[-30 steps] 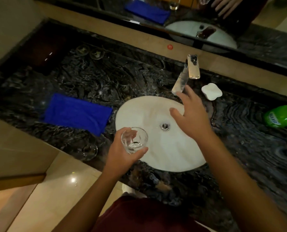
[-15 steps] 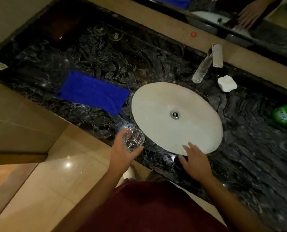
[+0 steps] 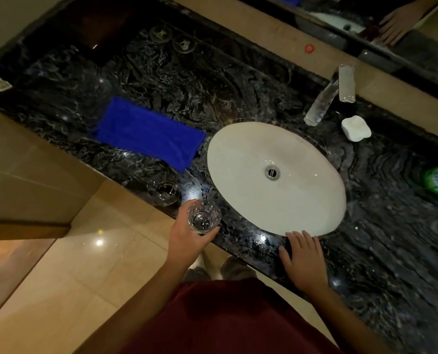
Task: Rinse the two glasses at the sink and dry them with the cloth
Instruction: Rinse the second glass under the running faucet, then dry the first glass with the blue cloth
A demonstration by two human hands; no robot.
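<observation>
Your left hand [image 3: 189,238] grips one glass [image 3: 204,217], fingers and thumb curled round its wall. The glass is upright, above the counter's front edge, just left of the sink [image 3: 238,159]. A little water may lie in its base; this cannot be confirmed.

Your right hand [image 3: 305,259] lies flat on the counter [image 3: 238,80] at the sink's near rim, fingers straight and slightly spread, holding nothing.

Change over the last second: the right hand was up at the tap [image 3: 321,103] and has withdrawn to the counter edge. The glass has moved from over the basin to its left. No water stream is visible at the spout. Judgement: the rinse of this glass is probably finished and the tap is off.

The second glass [image 3: 163,191] stands on the counter just left of the held one, near the front edge, not touching it. The cloth [image 3: 149,132] lies flat behind it, beside the sink, well apart from both hands.

Next step, as a judgement:
1. Take up the cloth with the free right hand.
2. Dry the held glass.
3. Rinse and dry the second glass.

Caution: wet glass slips readily. Maintain a full grip while wiping.
</observation>
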